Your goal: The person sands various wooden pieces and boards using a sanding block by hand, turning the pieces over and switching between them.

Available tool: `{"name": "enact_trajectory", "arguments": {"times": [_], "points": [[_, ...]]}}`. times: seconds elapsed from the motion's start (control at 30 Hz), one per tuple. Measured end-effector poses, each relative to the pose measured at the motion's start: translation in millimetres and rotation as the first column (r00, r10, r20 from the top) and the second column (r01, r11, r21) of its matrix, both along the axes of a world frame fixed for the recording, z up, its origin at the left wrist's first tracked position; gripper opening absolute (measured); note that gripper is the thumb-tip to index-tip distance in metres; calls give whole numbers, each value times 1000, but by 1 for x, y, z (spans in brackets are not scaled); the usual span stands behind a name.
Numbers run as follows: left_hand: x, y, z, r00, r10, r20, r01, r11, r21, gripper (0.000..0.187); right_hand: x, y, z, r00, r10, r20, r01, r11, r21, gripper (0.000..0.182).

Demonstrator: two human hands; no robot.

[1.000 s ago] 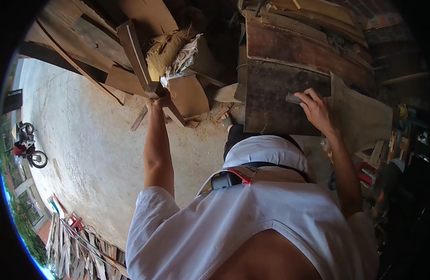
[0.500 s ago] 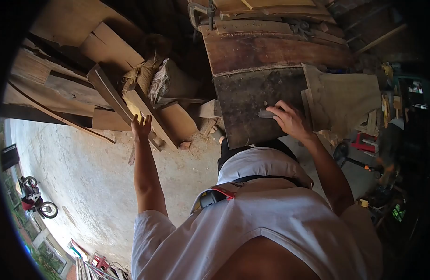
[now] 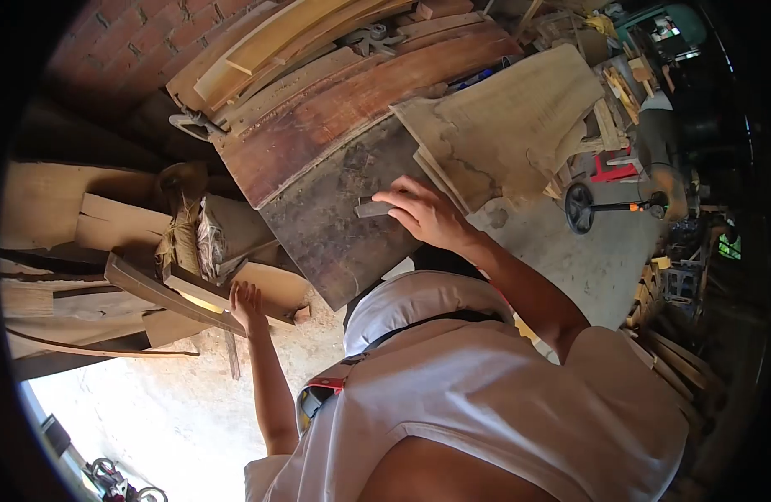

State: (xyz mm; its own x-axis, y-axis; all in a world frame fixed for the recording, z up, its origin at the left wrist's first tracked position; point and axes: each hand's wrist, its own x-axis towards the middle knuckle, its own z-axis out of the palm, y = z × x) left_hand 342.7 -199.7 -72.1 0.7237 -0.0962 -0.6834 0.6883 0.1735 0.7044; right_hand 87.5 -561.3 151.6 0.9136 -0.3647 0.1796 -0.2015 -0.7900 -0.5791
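Against the scrap pile at the floor's edge, the left hand (image 3: pixel 247 303) rests fingers spread on a long plank (image 3: pixel 164 294), stiff and probably heavy. Farther right, the right hand (image 3: pixel 425 215) pinches a small grey block (image 3: pixel 370 207) on the dark board (image 3: pixel 335 222).

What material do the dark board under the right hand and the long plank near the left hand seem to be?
The dark board looks like old plywood or wood, stained nearly black, matt and blotchy. The long plank near the left hand is plainly wood: brown, unpainted, with a pale cut edge. The small grey piece at the right hand could be metal or stone; it is too small to tell.
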Motion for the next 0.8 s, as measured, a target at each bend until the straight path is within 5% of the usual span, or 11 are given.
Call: {"name": "enact_trajectory", "arguments": {"times": [0.07, 0.13, 0.33, 0.4, 0.47, 0.53, 0.57, 0.63, 0.7, 0.73, 0.8], "points": [[-17, -43, 34, 977, -79, 200, 78, 997, 10, 45, -18, -26, 5, 996, -10, 90, 10, 1000, -4, 33], [-41, -107, 85, 787, -338, 517, 260, 940, 219, 35, -48, -69, 21, 967, -207, 147, 214, 976, -37, 33], [-132, -246, 140, 595, -641, 485, 657, 736, 166, 31, -131, -168, -33, 792, -589, 158, 610, 757, -235, 36], [-169, -289, 132, 579, -724, 376, 750, 654, 104, 39, -129, -160, -50, 848, -477, 230, 514, 846, -139, 38], [-210, -325, 134, 596, -725, 345, 754, 653, 72, 45, -122, -147, -43, 946, -242, 214, 267, 959, -97, 40], [-235, -353, 131, 612, -724, 318, 754, 655, 42, 52, -140, -186, -45, 962, -180, 204, 215, 963, -165, 41], [-245, -361, 124, 567, -726, 389, 718, 667, 200, 57, -152, -212, -46, 976, -123, 182, 165, 958, -235, 42], [-256, -368, 118, 536, -719, 442, 613, 692, 381, 65, -179, -303, -41, 898, -439, 28, 416, 827, -378, 33], [-262, -368, 125, 555, -721, 414, 595, 692, 409, 65, -221, -402, -52, 726, -674, 136, 653, 614, -443, 26], [-264, -370, 130, 564, -717, 408, 579, 697, 424, 65, -240, -444, -62, 655, -703, 278, 733, 503, -458, 24], [-270, -372, 132, 581, -698, 418, 552, 716, 428, 65, -222, -458, -66, 633, -734, 247, 756, 515, -404, 23]]}}
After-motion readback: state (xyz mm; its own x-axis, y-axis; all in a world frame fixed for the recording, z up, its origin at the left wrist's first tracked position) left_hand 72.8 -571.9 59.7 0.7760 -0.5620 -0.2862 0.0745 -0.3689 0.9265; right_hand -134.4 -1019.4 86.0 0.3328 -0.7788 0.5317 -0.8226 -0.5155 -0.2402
